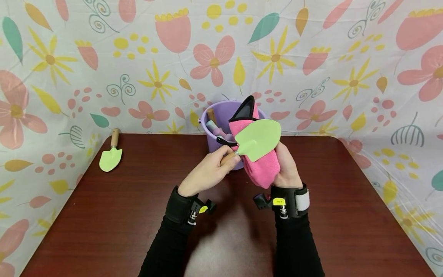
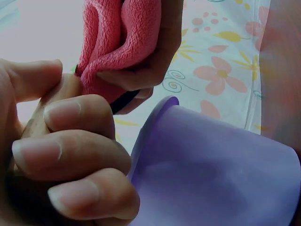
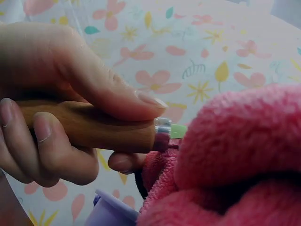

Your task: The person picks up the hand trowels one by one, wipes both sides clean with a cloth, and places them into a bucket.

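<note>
My left hand (image 1: 207, 169) grips the wooden handle (image 3: 94, 127) of a hand trowel (image 1: 260, 138), fingers curled round it. The trowel's light green blade points up and right, overlapping a bunched pink fleecy cloth (image 1: 262, 169) in the head view. My right hand (image 1: 288, 167) holds that cloth from its right side, with fingers partly hidden behind the folds. A black-edged, dark grey pointed piece (image 1: 245, 109) sticks up from the cloth's top. Behind both hands stands a purple bucket (image 1: 212, 144), and the cloth hides part of its rim.
Several items show inside the bucket, among them a wooden piece (image 1: 210, 114) and a pale tube-like thing (image 1: 211, 125). A second green trowel (image 1: 111, 157) lies at the brown table's (image 1: 138, 215) back left. A flowered cloth (image 1: 214, 61) hangs behind the table.
</note>
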Tool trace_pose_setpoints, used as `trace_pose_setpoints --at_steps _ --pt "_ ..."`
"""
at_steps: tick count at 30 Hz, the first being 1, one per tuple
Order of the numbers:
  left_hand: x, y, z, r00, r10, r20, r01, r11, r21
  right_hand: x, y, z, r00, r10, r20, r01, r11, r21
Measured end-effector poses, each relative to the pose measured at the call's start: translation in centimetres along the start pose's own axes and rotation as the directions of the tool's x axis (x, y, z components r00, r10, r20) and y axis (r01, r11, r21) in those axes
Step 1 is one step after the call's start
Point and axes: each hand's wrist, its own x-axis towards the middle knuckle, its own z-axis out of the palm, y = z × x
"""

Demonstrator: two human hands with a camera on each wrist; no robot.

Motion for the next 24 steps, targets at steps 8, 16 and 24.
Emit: trace_pose_setpoints --at_steps 8,16,24 --pt "-0.1 -0.4 -0.3 0.999 -0.038 -0.027 0.038 0.999 -0.012 -0.4 -0.9 0.5 0.991 0.018 -0.135 -0.012 0.999 0.047" --pt "0.2 -1.0 -0.2 0.998 -0.055 -0.040 0.055 0.998 -0.011 -0.8 -2.1 0.7 0.996 -0.055 -0.067 0.063 0.989 0.134" --pt "0.4 -1.4 0.0 0.996 -0.070 -0.046 0.071 0.997 0.020 -1.4 -2.9 0.8 0.988 -0.141 -0.056 0.148 0.973 0.178"
